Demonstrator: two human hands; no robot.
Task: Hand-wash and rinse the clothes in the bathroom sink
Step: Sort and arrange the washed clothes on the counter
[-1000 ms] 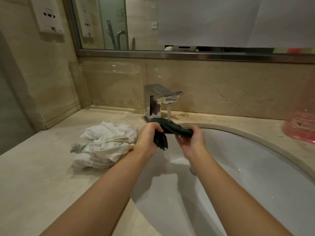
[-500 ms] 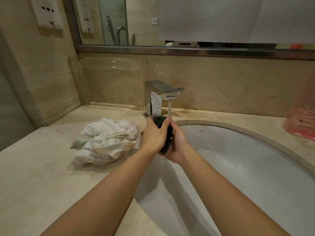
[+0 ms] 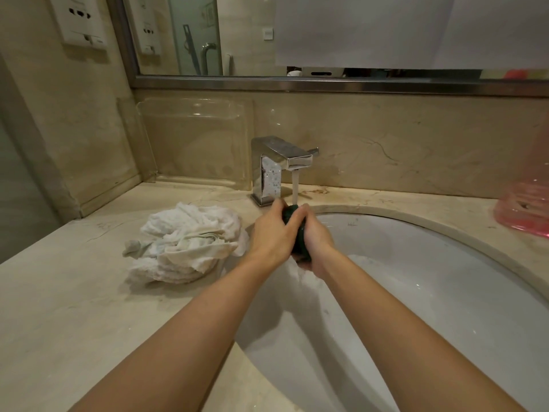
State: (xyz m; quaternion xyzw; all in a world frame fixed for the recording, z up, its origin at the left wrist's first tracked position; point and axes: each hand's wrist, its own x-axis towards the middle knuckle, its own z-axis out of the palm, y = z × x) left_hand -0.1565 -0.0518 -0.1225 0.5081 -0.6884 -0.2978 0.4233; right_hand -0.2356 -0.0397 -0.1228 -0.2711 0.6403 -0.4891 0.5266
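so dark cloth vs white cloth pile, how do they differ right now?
The dark cloth is squeezed into a tight wad between the left hand and right hand, under the tap's stream over the sink. The white cloth pile lies loose and untouched on the counter, left of the sink. The pile looks much bulkier. Both are crumpled fabric.

I am looking at a bathroom vanity. A white oval sink (image 3: 445, 292) is set under a beige marble-look counter (image 3: 59, 307), with a square chrome faucet (image 3: 276, 168) running water behind it. A metal-framed mirror (image 3: 326, 34) spans the wall above and reflects a glass door with a handle. Wall sockets (image 3: 78, 19) sit upper left.
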